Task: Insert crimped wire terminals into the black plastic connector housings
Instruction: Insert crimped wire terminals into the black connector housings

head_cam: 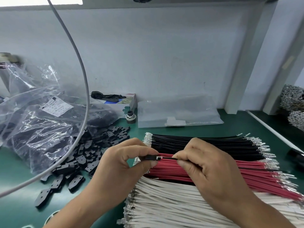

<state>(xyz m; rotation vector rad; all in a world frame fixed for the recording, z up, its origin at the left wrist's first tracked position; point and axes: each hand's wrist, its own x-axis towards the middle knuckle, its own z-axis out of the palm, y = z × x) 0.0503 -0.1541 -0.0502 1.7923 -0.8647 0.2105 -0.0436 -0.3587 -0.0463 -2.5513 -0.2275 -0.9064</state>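
My left hand (125,163) pinches a black connector housing (150,157) between thumb and fingers above the wire bundles. My right hand (207,168) pinches a black wire (169,158) whose metal terminal sits at the housing's right end. Beneath my hands lie three rows of crimped wires: black wires (213,143) at the back, red wires (230,175) in the middle and white wires (172,206) nearest me. A loose heap of black housings (92,153) spreads over the green mat to the left.
A clear plastic bag of black housings (41,122) lies at the left, crossed by a grey cable (85,89). A small box (121,102), a clear flat bag (179,111) and a white wall stand behind. Reels of metal terminals (294,102) are at the far right.
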